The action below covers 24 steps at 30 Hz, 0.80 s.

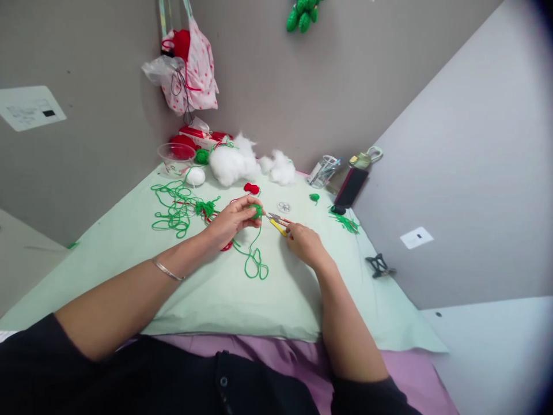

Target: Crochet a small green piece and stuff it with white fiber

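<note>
My left hand (235, 219) pinches a small green crocheted piece (257, 211) between thumb and fingers. Green yarn (256, 265) trails down from it and lies in loops on the cloth. Closed around the yellow handle of a crochet hook (277, 226) is my right hand (305, 242); the hook's thin metal end points at the green piece. Snips (280, 219) with grey blades and an orange-red part lie just beyond the hook, partly hidden by my right fingers. A clear round lid with small rings (284, 207) lies behind them.
Tangled green yarn (173, 210) spreads at left. White stuffing (233, 161), a plastic tub (176, 158) and a red piece (251, 188) sit farther back. At right are a glass of pens (323, 171), a phone (351, 187), green strands (345, 222) and a black stand (379, 266).
</note>
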{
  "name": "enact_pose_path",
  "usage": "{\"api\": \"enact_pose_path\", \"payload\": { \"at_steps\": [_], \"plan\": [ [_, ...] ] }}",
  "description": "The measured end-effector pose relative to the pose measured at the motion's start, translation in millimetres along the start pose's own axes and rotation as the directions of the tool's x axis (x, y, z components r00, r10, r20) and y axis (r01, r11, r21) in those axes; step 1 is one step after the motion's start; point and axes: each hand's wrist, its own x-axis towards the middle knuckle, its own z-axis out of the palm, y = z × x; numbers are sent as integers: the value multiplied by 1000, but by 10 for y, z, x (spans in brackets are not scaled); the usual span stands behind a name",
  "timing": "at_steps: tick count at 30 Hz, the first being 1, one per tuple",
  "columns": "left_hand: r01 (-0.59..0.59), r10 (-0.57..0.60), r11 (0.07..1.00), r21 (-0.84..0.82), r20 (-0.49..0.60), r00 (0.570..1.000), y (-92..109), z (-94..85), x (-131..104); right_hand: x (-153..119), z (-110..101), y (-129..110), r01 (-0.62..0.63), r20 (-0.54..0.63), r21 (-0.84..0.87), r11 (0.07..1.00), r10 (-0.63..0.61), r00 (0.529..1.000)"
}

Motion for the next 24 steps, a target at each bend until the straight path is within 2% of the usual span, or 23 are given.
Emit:
{"api": "enact_pose_path", "payload": {
  "at_steps": [4, 7, 8, 10, 12, 13, 15, 18, 21, 24],
  "plan": [
    [19, -17, 998, -65, 26, 1000, 102, 57, -49, -55, -161, -77, 55, 34, 214, 975, -64, 997],
    [49, -42, 994, -100, 66, 997, 149, 127, -93, -170, -332, -188, 100, 21, 436, 894, -121, 992],
    [59, -51, 992, -107, 78, 996, 154, 149, -108, -218, -374, -232, 120, -11, 549, 827, -136, 991],
    [80, -69, 990, -113, 98, 993, 152, 185, -137, -321, -419, -321, 141, -82, 830, 540, -132, 988],
    [102, -88, 989, -110, 130, 988, 141, 215, -168, -423, -412, -392, 140, -120, 941, 308, -82, 989],
    [114, -97, 988, -108, 151, 984, 135, 231, -185, -472, -392, -416, 135, -125, 958, 251, -54, 991],
    [142, -121, 985, -100, 191, 974, 131, 269, -220, -561, -333, -440, 134, -136, 971, 196, -6, 991],
    [199, -177, 977, -82, 219, 960, 154, 351, -277, -674, -226, -429, 175, -187, 971, 162, 64, 980],
    [242, -220, 967, -78, 217, 951, 201, 447, -344, -776, -137, -411, 239, -260, 958, 159, 128, 957],
    [262, -240, 962, -77, 214, 947, 232, 523, -436, -890, -83, -428, 305, -340, 932, 195, 181, 923]
  ]
}}
